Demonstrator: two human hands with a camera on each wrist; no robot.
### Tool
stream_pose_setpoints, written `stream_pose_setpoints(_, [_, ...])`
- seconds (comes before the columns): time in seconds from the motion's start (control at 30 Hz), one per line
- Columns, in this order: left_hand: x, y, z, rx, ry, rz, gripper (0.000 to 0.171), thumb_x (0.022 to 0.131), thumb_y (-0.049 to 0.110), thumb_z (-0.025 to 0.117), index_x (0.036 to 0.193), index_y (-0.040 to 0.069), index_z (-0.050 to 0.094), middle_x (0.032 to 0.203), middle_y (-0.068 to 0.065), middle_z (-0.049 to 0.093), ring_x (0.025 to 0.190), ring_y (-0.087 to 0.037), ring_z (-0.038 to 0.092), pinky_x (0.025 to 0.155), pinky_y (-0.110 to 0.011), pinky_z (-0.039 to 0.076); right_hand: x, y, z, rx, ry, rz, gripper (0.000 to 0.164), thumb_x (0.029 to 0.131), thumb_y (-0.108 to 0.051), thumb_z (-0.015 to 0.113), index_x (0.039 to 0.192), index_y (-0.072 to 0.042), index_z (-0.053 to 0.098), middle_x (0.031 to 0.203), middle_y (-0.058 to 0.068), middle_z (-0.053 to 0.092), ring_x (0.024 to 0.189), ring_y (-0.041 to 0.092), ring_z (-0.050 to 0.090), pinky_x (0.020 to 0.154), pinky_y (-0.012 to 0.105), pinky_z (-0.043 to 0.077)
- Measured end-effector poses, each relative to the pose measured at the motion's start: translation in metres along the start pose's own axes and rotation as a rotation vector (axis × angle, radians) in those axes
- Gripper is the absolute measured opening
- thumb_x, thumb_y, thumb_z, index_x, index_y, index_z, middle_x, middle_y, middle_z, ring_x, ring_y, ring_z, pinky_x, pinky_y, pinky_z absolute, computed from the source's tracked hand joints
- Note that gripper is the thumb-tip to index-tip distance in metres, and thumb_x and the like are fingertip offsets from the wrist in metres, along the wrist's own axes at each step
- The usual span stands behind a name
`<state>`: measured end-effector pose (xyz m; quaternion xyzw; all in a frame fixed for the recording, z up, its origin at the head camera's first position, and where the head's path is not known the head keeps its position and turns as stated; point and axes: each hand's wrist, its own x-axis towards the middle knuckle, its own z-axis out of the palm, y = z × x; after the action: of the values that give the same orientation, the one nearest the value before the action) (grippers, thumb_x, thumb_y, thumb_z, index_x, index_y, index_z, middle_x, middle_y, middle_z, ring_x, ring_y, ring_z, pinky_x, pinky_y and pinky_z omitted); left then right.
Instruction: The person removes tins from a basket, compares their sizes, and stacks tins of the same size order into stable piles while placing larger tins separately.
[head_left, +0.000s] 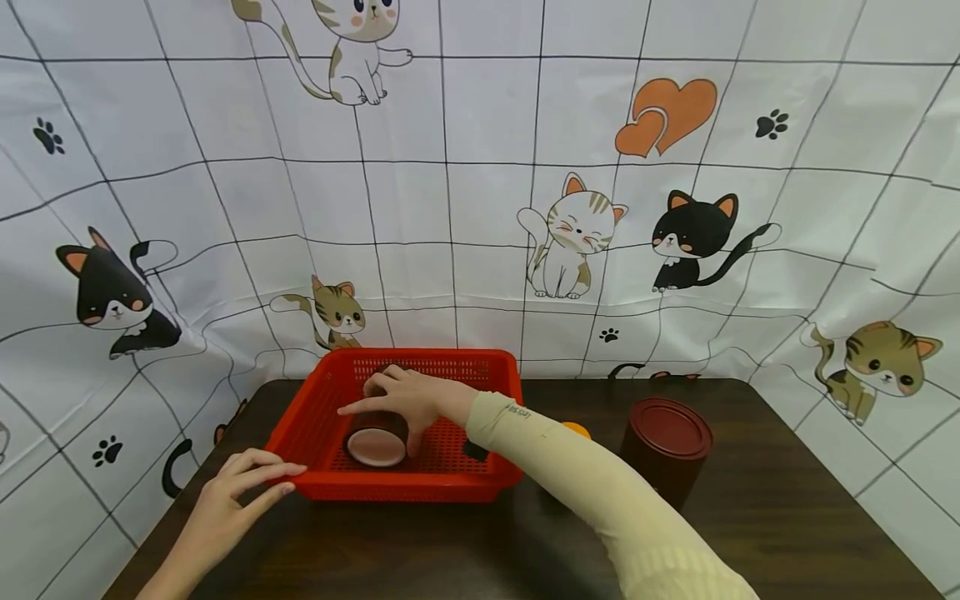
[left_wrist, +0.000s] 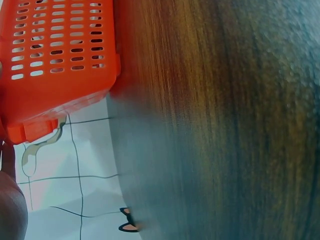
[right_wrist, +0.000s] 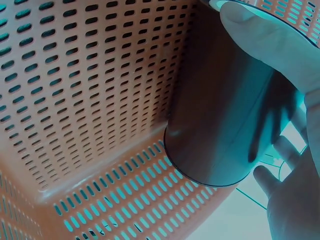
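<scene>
My right hand [head_left: 412, 400] reaches into a red plastic basket [head_left: 397, 487] and grips a dark brown cylindrical canister [head_left: 377, 423]. The canister lies on its side in the head view, its pale round end facing me. In the right wrist view the thumb lies along one side of the canister [right_wrist: 215, 110], with fingers on the other side. My left hand [head_left: 225, 500] pinches the basket's front left corner between thumb and fingertips. The left wrist view shows the perforated basket wall [left_wrist: 60, 90] and part of that hand at the left edge.
A second dark red-brown canister [head_left: 667, 446] with a lid stands upright at right on the dark wooden table [head_left: 360, 550]. Beyond the right sleeve, a small orange thing [head_left: 576, 429] is mostly hidden. A small dark piece [head_left: 475, 451] shows in the basket. A cat-print curtain [head_left: 480, 208] hangs behind.
</scene>
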<state>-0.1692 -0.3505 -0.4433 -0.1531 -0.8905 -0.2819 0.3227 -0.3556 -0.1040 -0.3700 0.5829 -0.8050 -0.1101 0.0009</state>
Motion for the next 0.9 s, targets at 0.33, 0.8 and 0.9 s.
stream_pose_setpoints(0.33, [-0.0001,0.0004,0.0,-0.007,-0.004,0.002,0.04,0.073,0.004,0.083,0.103,0.031,0.077,0.1,0.015,0.061,0.097,0.008,0.043,0.081,-0.012,0.034,-0.0017,0.0064,0.0041,0.046,-0.007,-0.029,0.103,0.062,-0.054,0.089,0.148,-0.045,0.033,0.159,-0.002,0.025,0.146,0.022,0.022,0.12,0.045,0.027])
stream_pose_setpoints(0.8, [0.0003,-0.0006,-0.0009,-0.01,0.004,0.026,0.042,0.071,0.001,0.084,0.103,0.029,0.077,0.099,0.015,0.061,0.097,0.008,0.044,0.08,-0.011,0.034,-0.0027,0.0009,0.0042,-0.143,-0.088,-0.027,0.122,0.059,-0.063,0.086,0.153,-0.054,0.009,0.159,-0.008,0.023,0.144,0.019,0.021,0.117,0.044,0.028])
stream_pose_setpoints(0.9, [0.0002,-0.001,-0.0005,-0.014,0.006,0.033,0.043,0.07,0.001,0.084,0.102,0.029,0.078,0.099,0.015,0.062,0.097,0.008,0.044,0.08,-0.011,0.034,-0.0029,-0.0016,0.0019,-0.197,-0.082,-0.036,0.119,0.057,-0.066,0.086,0.152,-0.051,0.016,0.156,-0.006,0.027,0.141,0.02,0.025,0.117,0.043,0.029])
